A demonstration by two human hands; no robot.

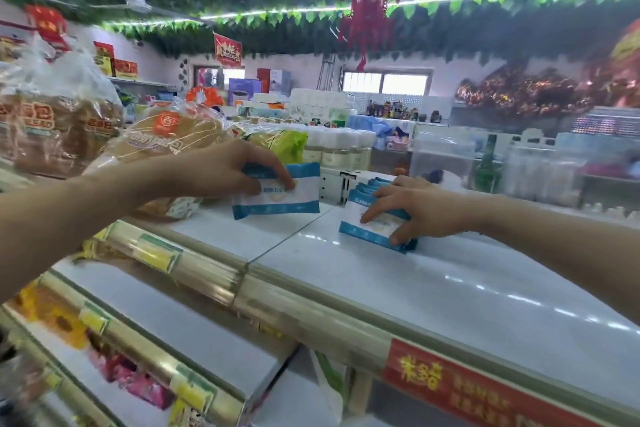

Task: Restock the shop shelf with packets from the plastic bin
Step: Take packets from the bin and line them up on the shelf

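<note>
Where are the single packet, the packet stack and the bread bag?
single packet (287,199): head view, white front panel.
packet stack (363,234): head view, front packet's lower blue band.
bread bag (180,140): head view, clear wrapper.

On the top shelf (450,288), our left hand (239,166) covers the upper corner of the packet (291,199) it pinches, whose print is too blurred to read. Beside it our right hand (419,211) hides much of the stack of packets (360,230) it grips, so we cannot count them. Below the shelf, the goods (138,378) are pink and yellow smears, and the frame's edge cuts off the red sign (467,388).
</note>
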